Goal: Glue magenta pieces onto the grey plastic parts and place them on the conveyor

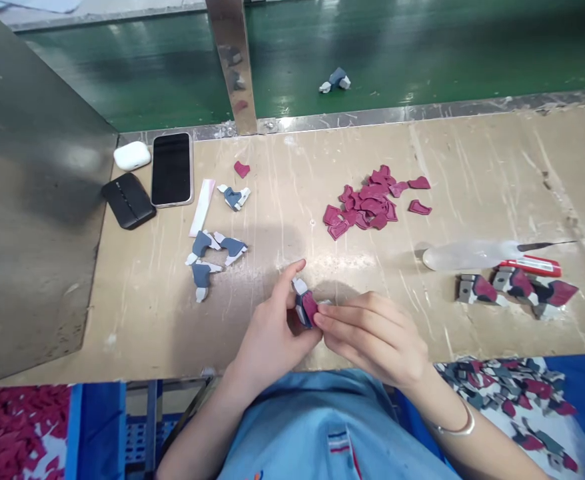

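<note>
My left hand (277, 330) holds a small grey-blue and white part with a maroon piece (309, 307) on its face, near the table's front edge. The fingers of my right hand (372, 333) are pressed together against the right side of that maroon piece. A heap of loose maroon pieces (372, 202) lies beyond my right hand. Several grey-blue and white parts (202, 273) lie to the left, with another one (234, 198) above them beside a single maroon piece (241, 169).
A phone (172, 169), white case (132, 155) and black box (129, 201) sit by the metal panel (32, 200). Right are a clear bottle (472, 255), a red tube (535, 267) and joined parts (517, 285). A green belt (422, 53) runs behind; bins of pieces (17, 427) stand below.
</note>
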Motion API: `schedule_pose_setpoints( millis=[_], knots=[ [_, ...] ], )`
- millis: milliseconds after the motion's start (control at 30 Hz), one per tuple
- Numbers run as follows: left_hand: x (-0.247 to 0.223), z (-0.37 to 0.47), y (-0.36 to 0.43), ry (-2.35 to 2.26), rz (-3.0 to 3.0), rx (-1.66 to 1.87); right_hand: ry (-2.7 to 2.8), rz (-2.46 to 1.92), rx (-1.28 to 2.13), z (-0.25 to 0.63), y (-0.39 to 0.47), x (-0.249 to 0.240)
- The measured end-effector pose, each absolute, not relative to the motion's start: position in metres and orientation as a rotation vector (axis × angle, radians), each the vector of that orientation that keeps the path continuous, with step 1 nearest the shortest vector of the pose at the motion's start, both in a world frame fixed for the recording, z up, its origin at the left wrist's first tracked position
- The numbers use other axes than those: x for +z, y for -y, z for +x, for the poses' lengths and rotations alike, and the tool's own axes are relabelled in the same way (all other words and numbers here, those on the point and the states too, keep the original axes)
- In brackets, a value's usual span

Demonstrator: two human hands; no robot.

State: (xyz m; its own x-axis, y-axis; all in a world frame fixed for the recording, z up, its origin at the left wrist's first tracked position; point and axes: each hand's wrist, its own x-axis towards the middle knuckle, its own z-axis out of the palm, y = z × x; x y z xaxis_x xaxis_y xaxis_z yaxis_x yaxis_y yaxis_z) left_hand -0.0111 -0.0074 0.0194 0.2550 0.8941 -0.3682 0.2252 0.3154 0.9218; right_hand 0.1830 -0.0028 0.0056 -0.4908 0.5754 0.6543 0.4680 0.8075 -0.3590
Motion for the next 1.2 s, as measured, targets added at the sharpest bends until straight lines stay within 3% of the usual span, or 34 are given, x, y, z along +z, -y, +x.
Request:
schedule_pose_setpoints(
  millis=[300,467,700,1200],
  knots=[
    [0.016,-0.015,0.009,-1.290,1.372,0.671,2.200,-0.851,0.201,0.180,0.008,0.006],
    [0.015,-0.020,0.012,-0.994,1.189,0.743,2.209,-0.868,0.223,0.184,0.012,0.009],
    [0.014,-0.026,0.012,-0.782,0.901,0.778,1.900,-0.931,0.586,0.178,0.015,0.013],
    [0.025,-0.021,0.008,-0.754,0.678,0.785,1.618,-0.865,0.859,0.164,0.019,0.006]
  ],
)
